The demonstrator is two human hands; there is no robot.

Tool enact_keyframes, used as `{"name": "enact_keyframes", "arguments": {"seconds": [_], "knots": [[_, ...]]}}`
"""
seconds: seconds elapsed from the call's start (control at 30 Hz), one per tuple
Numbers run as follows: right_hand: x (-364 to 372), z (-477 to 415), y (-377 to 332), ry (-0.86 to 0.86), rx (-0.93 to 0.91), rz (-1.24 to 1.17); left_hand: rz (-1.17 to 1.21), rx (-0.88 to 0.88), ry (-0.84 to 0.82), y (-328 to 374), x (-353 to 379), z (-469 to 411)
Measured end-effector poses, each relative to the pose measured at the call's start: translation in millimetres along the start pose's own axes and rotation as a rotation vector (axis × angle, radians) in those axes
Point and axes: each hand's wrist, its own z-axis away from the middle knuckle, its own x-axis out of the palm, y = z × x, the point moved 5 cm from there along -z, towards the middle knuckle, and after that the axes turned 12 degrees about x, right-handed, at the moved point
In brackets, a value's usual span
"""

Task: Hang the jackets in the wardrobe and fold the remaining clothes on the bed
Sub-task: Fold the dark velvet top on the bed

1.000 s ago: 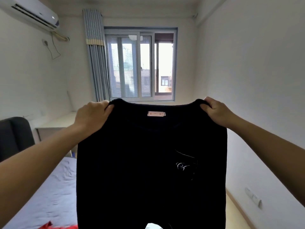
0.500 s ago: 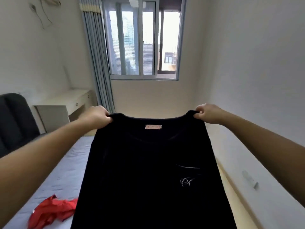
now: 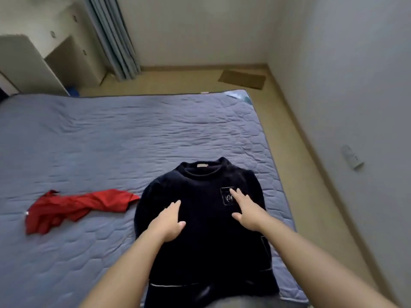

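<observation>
Risk: black sweater (image 3: 204, 252) hem looks to hang over the near edge of the bed (image 3: 111, 134), so a hasty fold could drag it off. Sleeves seem bunched under, may fold lumpy. Left hand (image 3: 168, 221) & right hand (image 3: 245, 210) both flat, fingers spread, pressing its chest, gripping nothing. Sweater lies near-right, collar far; red garment (image 3: 73, 206) just left.

Home bedroom, quilted bed (image 3: 111, 130) (curtain (image 3: 111, 36) behind)

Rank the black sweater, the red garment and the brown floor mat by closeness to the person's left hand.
1. The black sweater, directly under the left hand.
2. The red garment, to its left on the bed.
3. The brown mat, on the floor beyond the bed.
</observation>
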Motion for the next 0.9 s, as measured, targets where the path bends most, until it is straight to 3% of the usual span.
{"name": "enact_keyframes", "arguments": {"seconds": [0.27, 0.4, 0.5, 0.6, 0.7, 0.9], "knots": [[205, -37, 130, -0.225, 0.159, 0.043, -0.115, -0.113, -0.209, -94, 210, 0], [290, -30, 190, -0.29, 0.207, 0.367, -0.337, -0.042, -0.261, -121, 292, 10], [320, -34, 222, -0.172, 0.22, 0.597, -0.516, -0.03, -0.325, -145, 338, 12], [326, -54, 233, 0.033, 0.145, 0.766, -0.691, 0.008, -0.258, -161, 356, 1], [326, -79, 227, 0.221, 0.005, 0.751, -0.689, 0.131, -0.096, -163, 353, -19], [314, -98, 245, 0.063, -0.006, 0.733, -0.703, 0.385, 0.036, -171, 326, -26]]}}
